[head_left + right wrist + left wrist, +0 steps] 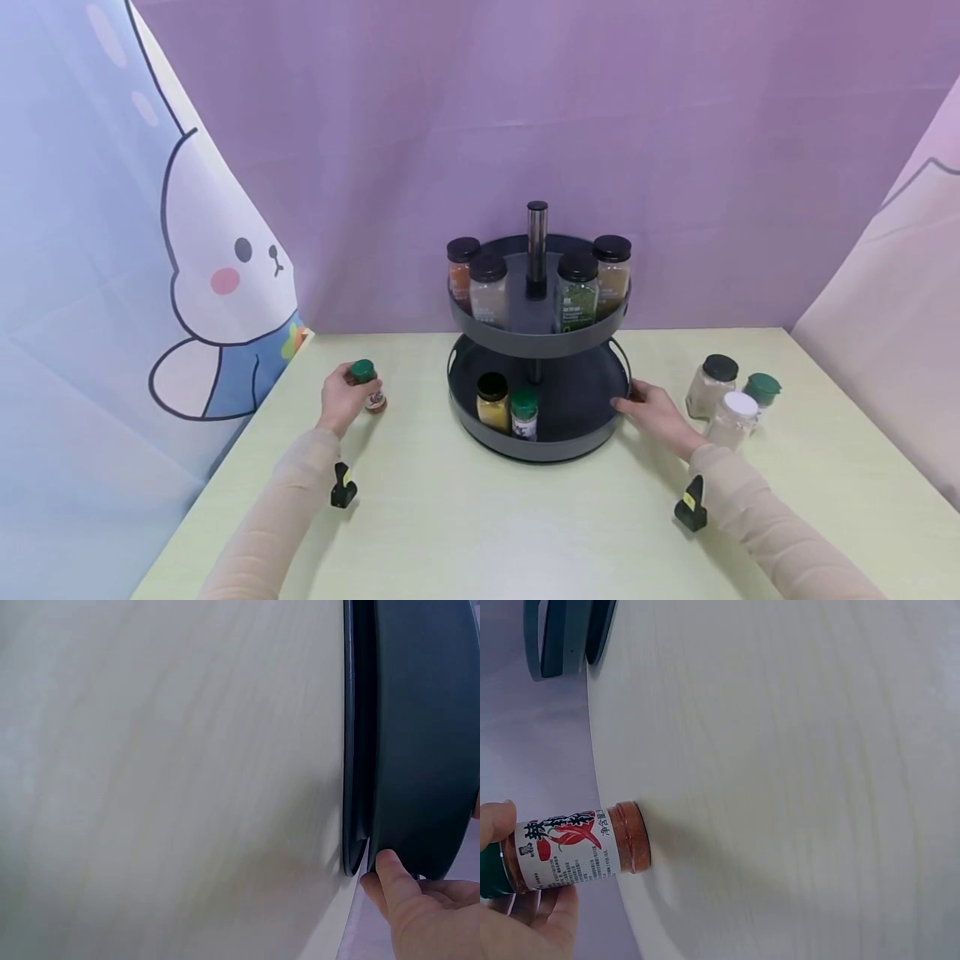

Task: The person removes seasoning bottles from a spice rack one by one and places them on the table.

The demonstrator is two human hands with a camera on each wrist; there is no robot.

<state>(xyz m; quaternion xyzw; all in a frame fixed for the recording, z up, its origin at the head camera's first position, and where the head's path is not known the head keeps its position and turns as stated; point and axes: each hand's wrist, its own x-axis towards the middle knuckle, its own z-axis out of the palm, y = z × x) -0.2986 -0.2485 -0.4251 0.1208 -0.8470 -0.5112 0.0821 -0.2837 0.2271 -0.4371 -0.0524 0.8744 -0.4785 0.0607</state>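
Observation:
My left hand [347, 400] grips a small spice jar [570, 851] with a green lid, red powder and a chili picture on its label. Its base is right at the tabletop, left of a dark two-tier turntable rack [540, 450]. At the rack's right side, my right hand [660, 417] pinches the rim of the lower tray; in the right wrist view, fingertips [386, 859] lie against the tray's outer wall. The lower tray holds a black-lidded yellow jar [492, 412] and a green-lidded jar [524, 425]. Several black-lidded jars, one with green flakes [577, 304], stand on the upper tray.
Right of my right hand stand a black-lidded jar [708, 396], a white-lidded jar [731, 429] and a green-lidded jar [762, 389]. A metal post [537, 242] rises through the rack. Behind the pale table [480, 533] hangs a purple curtain [375, 167].

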